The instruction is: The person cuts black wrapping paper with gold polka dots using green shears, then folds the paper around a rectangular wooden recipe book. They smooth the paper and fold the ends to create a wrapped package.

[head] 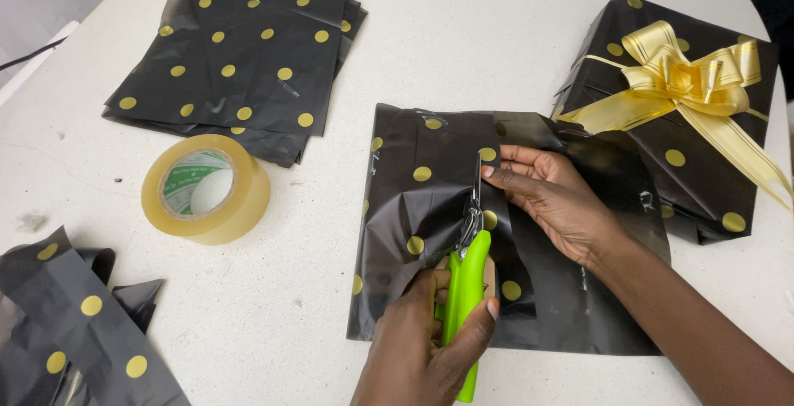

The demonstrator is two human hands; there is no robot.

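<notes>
— What holds something here?

— Only the wrapped parcel (686, 150) at two o'clock on the white table (463, 34): black gold-dotted paper shut around it, one yellow ribbon bow (682, 75) on top. What's inside is hidden.

— And the hands?

— The left hand (430, 348), at six o'clock, grips the green-handled scissors (465, 290), blades pointing toward twelve into the black dotted sheet (430, 207) at the centre. The right hand (554, 199) lies flat, fingers extended, pressing that sheet just beside the blades.

— Counts?

— One pair of scissors, one roll of clear tape (205, 189) at nine o'clock, one stack of dotted sheets (240, 59) at eleven, crumpled offcuts (74, 331) at eight.

— Anything in the way?

— The parcel touches the sheet's right edge; the tape sits apart.
</notes>
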